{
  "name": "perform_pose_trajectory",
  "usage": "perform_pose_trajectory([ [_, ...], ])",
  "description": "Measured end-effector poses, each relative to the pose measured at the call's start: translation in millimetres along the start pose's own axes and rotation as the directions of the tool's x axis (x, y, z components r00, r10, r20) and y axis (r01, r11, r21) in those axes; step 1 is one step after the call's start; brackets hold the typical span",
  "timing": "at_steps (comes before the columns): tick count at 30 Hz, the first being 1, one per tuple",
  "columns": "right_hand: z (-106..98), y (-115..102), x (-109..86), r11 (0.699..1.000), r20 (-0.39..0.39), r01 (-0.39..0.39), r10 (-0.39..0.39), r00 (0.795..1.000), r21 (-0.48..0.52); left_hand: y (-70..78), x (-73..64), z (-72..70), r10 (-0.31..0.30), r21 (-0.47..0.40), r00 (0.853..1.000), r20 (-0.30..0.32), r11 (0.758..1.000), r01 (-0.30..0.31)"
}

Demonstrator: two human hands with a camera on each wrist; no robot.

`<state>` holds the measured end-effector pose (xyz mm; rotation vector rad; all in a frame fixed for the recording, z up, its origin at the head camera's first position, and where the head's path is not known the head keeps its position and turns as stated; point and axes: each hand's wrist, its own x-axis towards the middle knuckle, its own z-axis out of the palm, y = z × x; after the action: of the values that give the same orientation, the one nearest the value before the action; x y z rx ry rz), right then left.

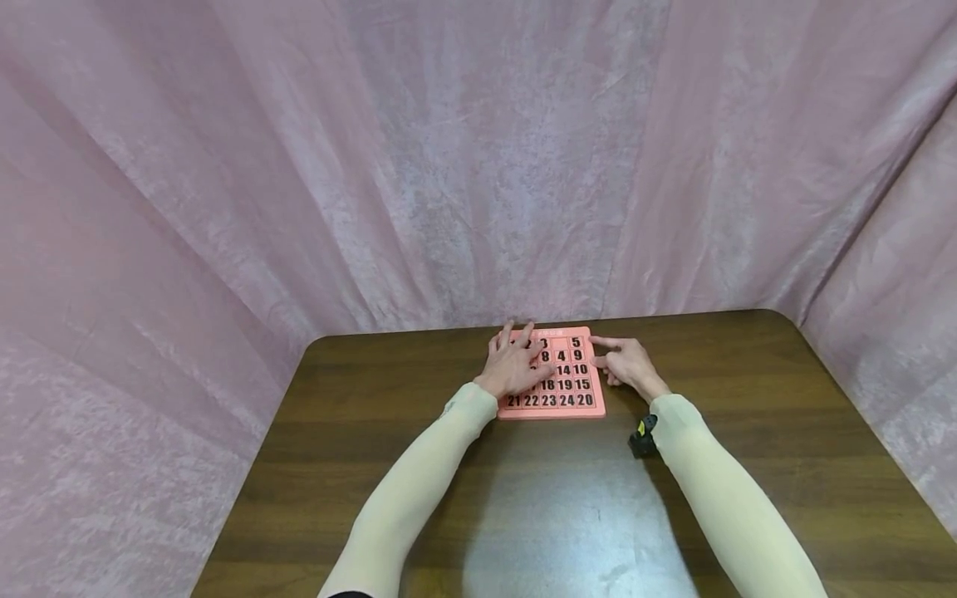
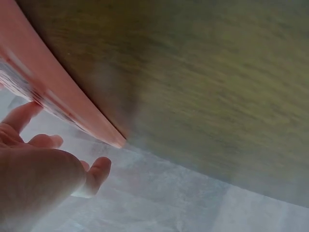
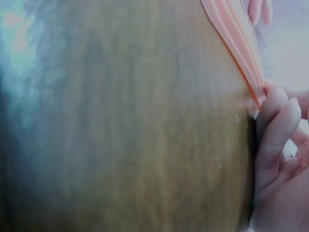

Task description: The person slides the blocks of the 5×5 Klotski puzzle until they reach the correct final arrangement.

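A pink number slide puzzle [image 1: 553, 413] lies flat near the table's far edge, with black numbers on square tiles. In its top row a blank square shows between the 3 and the 5. My left hand [image 1: 512, 368] lies over the puzzle's left side with fingers spread, hiding several tiles. At the right edge is my right hand [image 1: 630, 363], its index finger stretched toward the upper corner and its thumb lower down against the side. The left wrist view shows the left hand [image 2: 38, 169] by the puzzle's pink side. In the right wrist view, bent fingers [image 3: 277, 121] rest beside the rim.
The brown wooden table [image 1: 359, 415] has rounded far corners. A pink velvety curtain [image 1: 493, 166] hangs behind it and along both sides. A small black device with a yellow mark [image 1: 643, 436] sits at my right wrist. Light reflects off the table's front middle.
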<state>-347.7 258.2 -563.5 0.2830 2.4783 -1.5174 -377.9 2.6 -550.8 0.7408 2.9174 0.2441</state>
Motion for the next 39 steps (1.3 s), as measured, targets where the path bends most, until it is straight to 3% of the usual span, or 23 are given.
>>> perform_pose_trajectory([
  [5,-0.3,-0.3,-1.9,1.0,0.002,0.007,-0.007,1.0,0.015,-0.5,-1.2,0.2,-0.013,-0.013,1.0,0.018,1.0,0.014],
  [15,-0.8,-0.1,0.5,1.0,-0.001,-0.013,0.013,1.0,0.025,-1.6,9.5,3.3,-0.055,-0.033,0.994,0.099,0.998,0.058],
  [19,-0.6,0.4,-1.0,1.0,-0.004,-0.005,0.005,1.0,0.027,-0.9,6.0,2.7,-0.038,-0.035,0.996,0.083,0.999,0.041],
  [29,1.9,1.0,-1.2,1.0,0.007,0.013,-0.013,1.0,0.029,-1.1,-1.1,3.0,-0.018,-0.079,0.999,-0.033,0.997,0.016],
  [39,-0.3,1.4,0.4,1.0,0.006,0.001,-0.001,1.0,0.02,5.3,4.0,2.9,0.001,-0.092,1.0,-0.01,0.996,-0.002],
])
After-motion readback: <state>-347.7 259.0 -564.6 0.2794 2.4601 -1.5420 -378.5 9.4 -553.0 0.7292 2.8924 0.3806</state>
